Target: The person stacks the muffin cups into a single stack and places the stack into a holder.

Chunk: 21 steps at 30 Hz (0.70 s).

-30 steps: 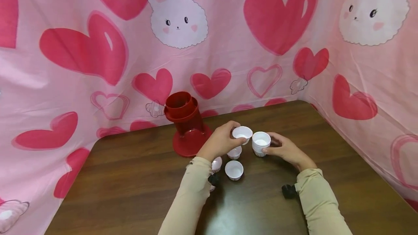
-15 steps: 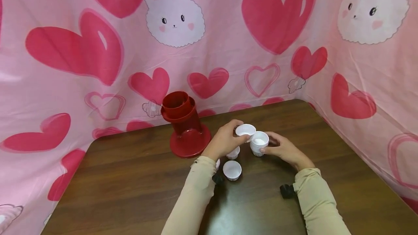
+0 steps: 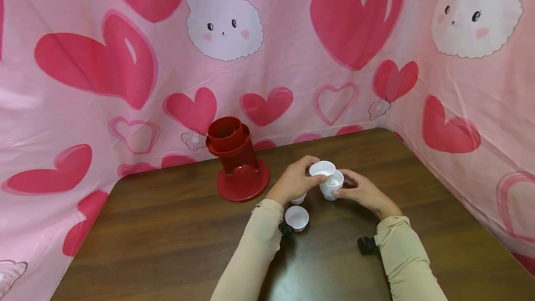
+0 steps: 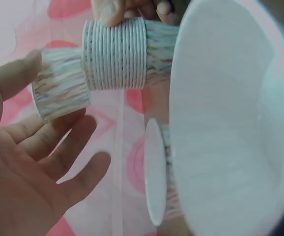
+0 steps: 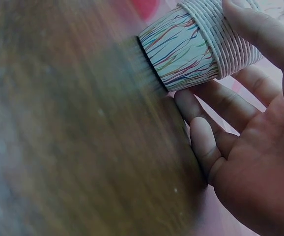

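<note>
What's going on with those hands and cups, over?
Right hand grips stack. Left hand holds single cup at stack's open top. Loose cups nearby, none seen in between.

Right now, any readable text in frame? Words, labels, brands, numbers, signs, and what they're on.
None readable in any view.
Cup in the left hand: coloured streaks, no lettering visible.
Cup stack in the right hand: same streaks, no lettering visible.
Backdrop: hearts and rabbits, no letters visible.
Red stand: no marking visible.
Black wrist pieces: too small to tell.
</note>
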{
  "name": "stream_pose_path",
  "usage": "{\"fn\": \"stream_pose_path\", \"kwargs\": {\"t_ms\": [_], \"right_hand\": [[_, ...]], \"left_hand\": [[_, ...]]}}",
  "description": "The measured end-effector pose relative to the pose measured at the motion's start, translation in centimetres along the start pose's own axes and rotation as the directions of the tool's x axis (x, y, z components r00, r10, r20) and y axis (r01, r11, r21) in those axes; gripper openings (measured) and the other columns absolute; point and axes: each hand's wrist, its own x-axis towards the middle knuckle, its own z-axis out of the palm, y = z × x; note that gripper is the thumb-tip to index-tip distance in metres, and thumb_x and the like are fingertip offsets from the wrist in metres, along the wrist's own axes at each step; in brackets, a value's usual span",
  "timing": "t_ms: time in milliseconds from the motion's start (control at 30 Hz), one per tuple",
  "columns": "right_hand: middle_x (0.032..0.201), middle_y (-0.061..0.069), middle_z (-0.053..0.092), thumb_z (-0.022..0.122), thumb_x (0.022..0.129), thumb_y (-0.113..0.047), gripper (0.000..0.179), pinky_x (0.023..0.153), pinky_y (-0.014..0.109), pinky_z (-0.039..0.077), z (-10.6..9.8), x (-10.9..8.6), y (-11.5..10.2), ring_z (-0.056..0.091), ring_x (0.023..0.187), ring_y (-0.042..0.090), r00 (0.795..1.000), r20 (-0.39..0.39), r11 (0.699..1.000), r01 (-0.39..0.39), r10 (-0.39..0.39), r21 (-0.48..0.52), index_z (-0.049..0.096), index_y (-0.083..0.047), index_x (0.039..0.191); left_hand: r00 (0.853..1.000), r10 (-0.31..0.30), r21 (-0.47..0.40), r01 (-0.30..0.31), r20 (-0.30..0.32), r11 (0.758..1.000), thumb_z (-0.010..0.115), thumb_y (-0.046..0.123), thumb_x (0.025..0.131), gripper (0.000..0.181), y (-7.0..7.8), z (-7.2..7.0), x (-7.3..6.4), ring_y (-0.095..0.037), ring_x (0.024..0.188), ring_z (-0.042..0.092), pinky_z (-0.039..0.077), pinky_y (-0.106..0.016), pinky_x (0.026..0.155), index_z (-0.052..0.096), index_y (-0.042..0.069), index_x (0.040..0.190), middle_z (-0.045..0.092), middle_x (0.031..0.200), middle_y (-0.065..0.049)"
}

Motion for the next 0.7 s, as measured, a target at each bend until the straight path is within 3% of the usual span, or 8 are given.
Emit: {"fn": "stream_pose_path", "kwargs": {"t_ms": [300,600,700], "right_hand": [[0.132,0.027,0.059,0.075,0.09,-0.005,0.066,0.09,0.026,0.051,0.2,-0.2,0.0,0.061,0.111,0.013,1.0,0.016,1.0,-0.001,0.001,0.015,0.042,0.01,0.145],[0.127,0.027,0.061,0.075,0.089,-0.002,0.065,0.088,0.026,0.052,-0.1,-0.2,0.0,0.062,0.107,0.011,1.0,0.02,1.0,0.023,-0.023,0.007,0.042,0.011,0.143],[0.127,0.027,0.061,0.075,0.089,-0.002,0.063,0.088,0.026,0.052,-0.1,-0.1,0.1,0.062,0.106,0.011,0.999,0.02,1.0,0.029,-0.029,0.007,0.043,0.011,0.143]], "left_hand": [[1.0,0.001,-0.084,0.0,0.01,0.996,0.078,0.032,0.091,0.046,0.8,1.3,0.1,-0.008,0.098,0.062,0.052,-0.027,0.084,0.06,0.018,0.131,0.066,0.111,0.007],[0.998,0.061,0.068,-0.061,0.014,0.996,0.08,0.034,0.089,0.05,0.3,2.0,0.7,-0.012,0.11,0.056,0.047,-0.029,0.096,0.061,0.014,0.132,0.057,0.127,0.003],[0.997,0.065,0.083,-0.067,0.027,0.994,0.079,0.034,0.09,0.05,0.2,2.0,0.8,-0.012,0.109,0.056,0.047,-0.029,0.096,0.061,0.014,0.132,0.057,0.126,0.002]]}}
